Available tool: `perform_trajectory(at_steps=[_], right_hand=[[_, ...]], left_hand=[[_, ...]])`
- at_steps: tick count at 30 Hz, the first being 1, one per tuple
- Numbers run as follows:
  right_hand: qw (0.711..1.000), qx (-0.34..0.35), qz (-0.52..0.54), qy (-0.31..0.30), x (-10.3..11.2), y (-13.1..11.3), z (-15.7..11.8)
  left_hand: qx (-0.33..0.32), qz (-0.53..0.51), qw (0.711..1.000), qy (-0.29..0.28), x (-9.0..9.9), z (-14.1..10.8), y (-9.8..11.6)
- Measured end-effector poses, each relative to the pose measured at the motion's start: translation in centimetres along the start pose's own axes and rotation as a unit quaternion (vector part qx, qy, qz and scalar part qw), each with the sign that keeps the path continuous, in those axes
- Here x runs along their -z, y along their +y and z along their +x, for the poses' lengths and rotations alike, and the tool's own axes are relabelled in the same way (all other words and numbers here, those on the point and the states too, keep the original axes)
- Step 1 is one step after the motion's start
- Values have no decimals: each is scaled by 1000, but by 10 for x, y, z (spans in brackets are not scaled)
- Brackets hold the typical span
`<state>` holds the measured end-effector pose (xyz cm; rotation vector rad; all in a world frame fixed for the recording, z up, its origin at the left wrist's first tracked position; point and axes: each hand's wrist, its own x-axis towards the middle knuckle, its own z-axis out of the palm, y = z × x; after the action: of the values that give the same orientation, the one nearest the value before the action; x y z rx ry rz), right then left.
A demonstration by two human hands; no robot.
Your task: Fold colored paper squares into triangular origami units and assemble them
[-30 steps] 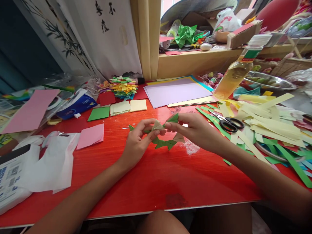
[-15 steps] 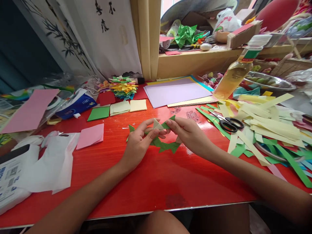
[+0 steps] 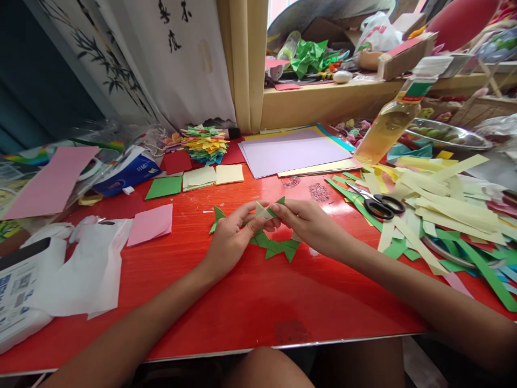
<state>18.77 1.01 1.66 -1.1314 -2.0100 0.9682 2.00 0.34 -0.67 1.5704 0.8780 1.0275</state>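
My left hand is closed in a pinch on a small cream folded paper piece. Opposite it, my right hand pinches a green folded paper piece, whose tip pokes up above the fingers. The two pieces meet between my fingertips; how far one sits inside the other is hidden. Below them hangs or lies a chain of green folded paper with pointed edges, partly covered by both hands. Another green folded paper point shows just left of my left hand.
Scissors lie among paper strips on the right, near a bottle. Paper sheets lie at the back. Pink squares, green and cream squares lie left on the red table.
My right hand has come slightly closer to my left, and the green piece's tip shows less. The green chain below has dropped a little.
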Motion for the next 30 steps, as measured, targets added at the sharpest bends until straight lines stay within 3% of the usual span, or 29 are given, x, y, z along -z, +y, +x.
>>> perform_trajectory(at_steps=[3, 5, 8, 10, 12, 14, 16, 17, 19, 26, 30], right_hand=[[998, -43, -38, -34, 5, 5, 2], [995, -51, -62, -66, 7, 9, 4], [990, -20, -106, -96, 6, 14, 5], [982, 4, -167, -87, 4, 16, 6], [971, 16, -230, -59, 4, 17, 8], [966, 5, -258, -24, 6, 17, 10], [968, -19, -252, 1, 9, 17, 11], [970, -27, -241, 8, 11, 17, 12], [977, -34, -210, 14, 13, 16, 12], [998, -36, -46, 36, 9, 8, 7], [997, -10, 70, -3, 4, 5, 4]], left_hand=[[-21, 111, 993, -18, 5, 2, 0], [-66, 230, 971, -4, 13, 4, 4], [-142, 355, 922, 66, 29, 10, 12], [-145, 440, 878, 124, 40, 14, 16], [-79, 553, 815, 154, 50, 19, 18], [28, 644, 752, 139, 58, 23, 15], [109, 679, 718, 101, 63, 25, 10], [128, 680, 717, 85, 65, 26, 8], [133, 649, 746, 57, 65, 26, 6], [8, 332, 941, 59, 41, 18, 23], [-12, 160, 987, -13, 21, 9, 22]])
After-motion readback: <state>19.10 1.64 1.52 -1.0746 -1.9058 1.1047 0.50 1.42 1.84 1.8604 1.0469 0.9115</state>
